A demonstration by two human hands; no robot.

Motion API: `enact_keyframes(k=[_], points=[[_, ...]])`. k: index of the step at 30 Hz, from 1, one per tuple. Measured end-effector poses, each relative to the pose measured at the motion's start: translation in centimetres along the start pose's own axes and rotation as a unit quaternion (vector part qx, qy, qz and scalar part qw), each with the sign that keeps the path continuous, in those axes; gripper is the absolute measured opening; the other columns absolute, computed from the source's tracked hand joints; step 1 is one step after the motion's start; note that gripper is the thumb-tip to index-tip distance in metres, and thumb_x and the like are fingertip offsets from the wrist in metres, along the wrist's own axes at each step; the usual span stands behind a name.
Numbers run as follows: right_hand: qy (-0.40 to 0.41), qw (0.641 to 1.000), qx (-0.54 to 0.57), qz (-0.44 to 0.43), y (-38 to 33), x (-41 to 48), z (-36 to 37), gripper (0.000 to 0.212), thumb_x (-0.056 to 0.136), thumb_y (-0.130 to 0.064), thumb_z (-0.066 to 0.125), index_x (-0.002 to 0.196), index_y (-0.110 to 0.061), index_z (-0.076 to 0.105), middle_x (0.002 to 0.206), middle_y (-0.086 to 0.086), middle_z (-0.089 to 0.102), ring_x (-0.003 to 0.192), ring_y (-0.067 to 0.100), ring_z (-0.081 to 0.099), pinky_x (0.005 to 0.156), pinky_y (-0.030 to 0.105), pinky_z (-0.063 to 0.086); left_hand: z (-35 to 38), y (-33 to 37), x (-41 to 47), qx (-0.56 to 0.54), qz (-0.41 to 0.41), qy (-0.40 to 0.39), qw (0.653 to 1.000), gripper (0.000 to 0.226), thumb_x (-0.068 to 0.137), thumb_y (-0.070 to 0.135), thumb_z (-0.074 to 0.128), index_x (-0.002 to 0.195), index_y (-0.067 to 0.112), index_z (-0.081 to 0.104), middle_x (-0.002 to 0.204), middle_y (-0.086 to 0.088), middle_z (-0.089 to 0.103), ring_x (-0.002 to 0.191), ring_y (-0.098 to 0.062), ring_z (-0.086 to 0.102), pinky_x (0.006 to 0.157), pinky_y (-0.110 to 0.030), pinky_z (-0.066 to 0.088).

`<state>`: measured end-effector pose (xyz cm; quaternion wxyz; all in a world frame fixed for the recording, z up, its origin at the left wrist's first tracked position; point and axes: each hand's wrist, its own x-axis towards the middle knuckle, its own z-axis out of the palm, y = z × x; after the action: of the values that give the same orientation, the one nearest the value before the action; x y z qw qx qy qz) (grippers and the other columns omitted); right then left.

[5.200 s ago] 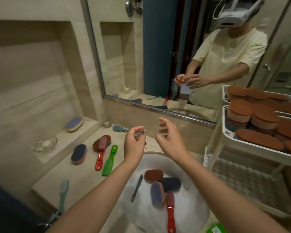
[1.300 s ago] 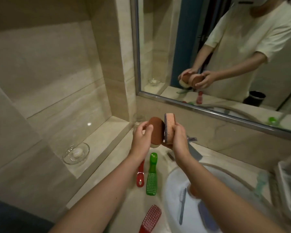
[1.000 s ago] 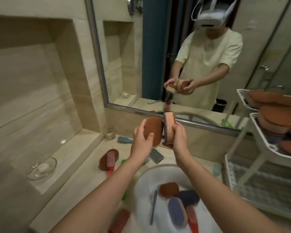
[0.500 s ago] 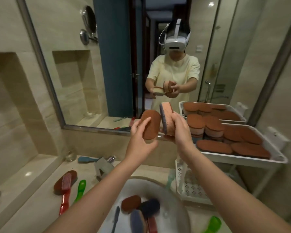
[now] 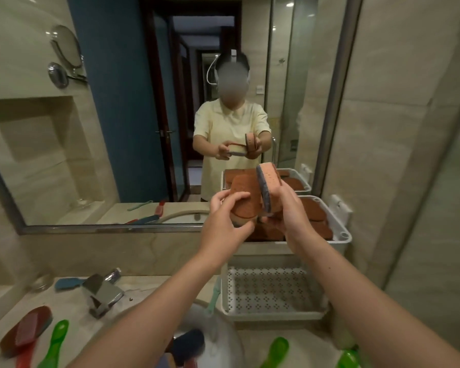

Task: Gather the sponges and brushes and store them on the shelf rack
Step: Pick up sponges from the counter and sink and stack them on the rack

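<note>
Bathroom counter (image 5: 149, 288), mirror (image 5: 117, 128), left grip (image 5: 223, 224) holding brown sponge (image 5: 246, 192), right grip (image 5: 287, 211) holding orange sponge (image 5: 270, 179)

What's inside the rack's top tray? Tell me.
Brown-topped sponges lie flat in the top tray, packed close. Part of it is hidden by the left hand gripping a tilted sponge and the right hand gripping an edge-on sponge.

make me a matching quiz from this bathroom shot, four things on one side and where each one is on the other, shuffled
Things:
1 brown sponge
2 grey-edged sponge
3 teal brush
4 sponge pile

Places:
A upper rack tray
B left hand
C counter, beside the tap
D right hand

Pairs: 1-B, 2-D, 3-C, 4-A
</note>
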<state>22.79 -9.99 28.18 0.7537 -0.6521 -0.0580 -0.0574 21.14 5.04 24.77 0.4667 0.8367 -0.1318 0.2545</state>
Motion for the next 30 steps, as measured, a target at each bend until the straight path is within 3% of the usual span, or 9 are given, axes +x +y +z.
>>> enact_keyframes(k=[4,7,11,15,18,20,23,26,30], points=[[0.024,1.0,-0.013,-0.006,-0.7,0.6,-3.5,0.042,0.091,-0.027,0.039,0.129,-0.036,0.056,0.1,-0.007,0.073,0.081,0.008,0.069,0.061,0.028,0.057,2.9,1.8,1.2,0.007,0.007,-0.04,0.999,0.061,0.068,0.031,0.068,0.121,0.055,0.048,0.136,0.019,0.03,0.115,0.003,0.042,0.093,-0.019,0.045],[0.034,0.999,-0.014,-0.005,-1.1,0.8,-5.4,0.039,0.094,-0.027,0.037,0.125,-0.038,0.058,0.101,-0.006,0.072,0.077,0.006,0.07,0.059,0.028,0.056,4.7,2.5,1.8,0.008,0.014,-0.052,0.999,0.06,0.066,0.033,0.065,0.118,0.056,0.048,0.134,0.02,0.032,0.105,0.012,0.039,0.084,-0.007,0.037],[0.041,0.999,-0.021,-0.009,-1.6,1.7,-7.2,0.033,0.093,-0.022,0.039,0.105,-0.044,0.061,0.086,-0.008,0.072,0.066,0.003,0.068,0.049,0.023,0.052,6.6,3.1,2.7,0.008,0.006,-0.058,0.998,0.049,0.063,0.037,0.064,0.106,0.053,0.047,0.118,0.021,0.037,0.099,0.014,0.047,0.077,-0.014,0.044],[0.062,0.998,-0.029,0.01,-2.0,2.9,-8.6,0.046,0.093,-0.02,0.049,0.138,-0.028,0.05,0.116,0.004,0.065,0.087,0.016,0.066,0.055,0.025,0.052,8.0,3.2,3.8,0.045,0.002,-0.068,0.997,0.045,0.065,0.043,0.066,0.102,0.051,0.043,0.114,0.016,0.04,0.093,0.001,0.053,0.072,-0.018,0.046],[0.071,0.997,-0.036,0.005,-2.0,3.9,-9.3,0.05,0.094,-0.02,0.053,0.143,-0.025,0.045,0.127,0.005,0.061,0.096,0.017,0.065,0.059,0.024,0.056,8.8,3.2,4.9,0.076,0.009,-0.067,0.995,0.043,0.066,0.047,0.065,0.102,0.049,0.042,0.112,0.012,0.042,0.097,-0.007,0.053,0.073,-0.025,0.048],[0.095,0.992,-0.087,-0.015,-1.5,4.7,-9.9,0.05,0.094,-0.025,0.055,0.143,-0.026,0.044,0.136,0.003,0.055,0.107,0.015,0.061,0.078,0.028,0.058,9.4,3.1,5.7,0.107,0.012,-0.058,0.992,0.043,0.069,0.048,0.066,0.105,0.045,0.044,0.111,0.01,0.045,0.104,-0.013,0.05,0.081,-0.03,0.047],[0.136,0.97,-0.196,-0.037,-0.4,5.7,-10.9,0.051,0.092,-0.037,0.055,0.141,-0.031,0.043,0.143,0.0,0.05,0.123,0.019,0.051,0.103,0.043,0.045,10.3,2.8,6.5,0.149,0.005,-0.049,0.988,0.043,0.071,0.053,0.065,0.107,0.041,0.046,0.11,0.006,0.048,0.109,-0.018,0.047,0.088,-0.033,0.044],[0.146,0.941,-0.299,-0.057,1.2,5.9,-11.5,0.055,0.091,-0.048,0.052,0.143,-0.032,0.04,0.145,0.002,0.045,0.128,0.022,0.046,0.107,0.042,0.039,11.3,2.3,6.9,0.186,0.007,-0.044,0.981,0.044,0.073,0.058,0.063,0.108,0.036,0.047,0.108,0.003,0.051,0.109,-0.021,0.047,0.09,-0.034,0.043],[0.15,0.864,-0.474,-0.086,3.2,6.0,-11.8,0.057,0.095,-0.046,0.044,0.147,-0.029,0.03,0.146,0.005,0.038,0.13,0.025,0.041,0.106,0.042,0.037,12.1,1.4,7.1,0.238,0.013,-0.045,0.97,0.048,0.074,0.061,0.06,0.111,0.032,0.049,0.107,0.0,0.053,0.109,-0.024,0.047,0.096,-0.037,0.041]])
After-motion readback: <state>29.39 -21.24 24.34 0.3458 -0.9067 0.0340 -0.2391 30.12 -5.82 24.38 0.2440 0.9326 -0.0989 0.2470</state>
